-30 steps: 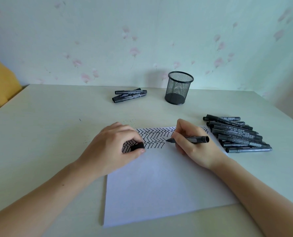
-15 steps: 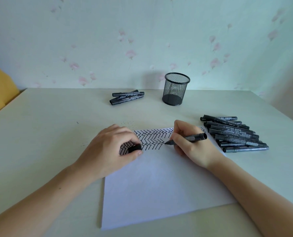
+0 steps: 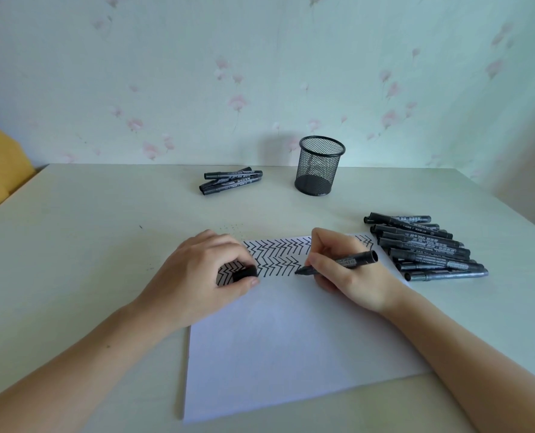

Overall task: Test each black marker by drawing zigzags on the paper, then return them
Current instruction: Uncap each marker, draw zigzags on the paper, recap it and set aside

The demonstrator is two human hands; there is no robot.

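The paper [image 3: 291, 339] lies flat on the table [image 3: 88, 245], directly in front of the person, and serves as the reference for all positions below.

Right hand [image 3: 350, 276]: rests on the far right part of the paper, fingers closed around an uncapped black marker [image 3: 341, 264]. The marker lies at a shallow angle, tip pointing left and touching the paper at the right end of the lower row of zigzags [image 3: 278, 254]. Its rear end points right, toward the large marker pile.

Left hand [image 3: 203, 276]: rests on the far left part of the paper, fingers curled. Thumb and fingertips pinch a short black cap [image 3: 244, 273] just above the sheet, over the left end of the zigzag rows.

Zigzags: black rows fill a band along the far edge of the paper, between the two hands. The near portion of the sheet is blank.

Large marker pile [image 3: 425, 248]: capped black markers lie side by side on the table just beyond the far right corner of the paper, near the right hand but not touching it.

Small marker group [image 3: 232, 181]: a few capped black markers lie on the table well beyond the far edge of the paper, toward the left.

Mesh pen holder [image 3: 319, 167]: stands upright on the table, well beyond the far edge of the paper, to the right of the small marker group. No markers show above its rim.
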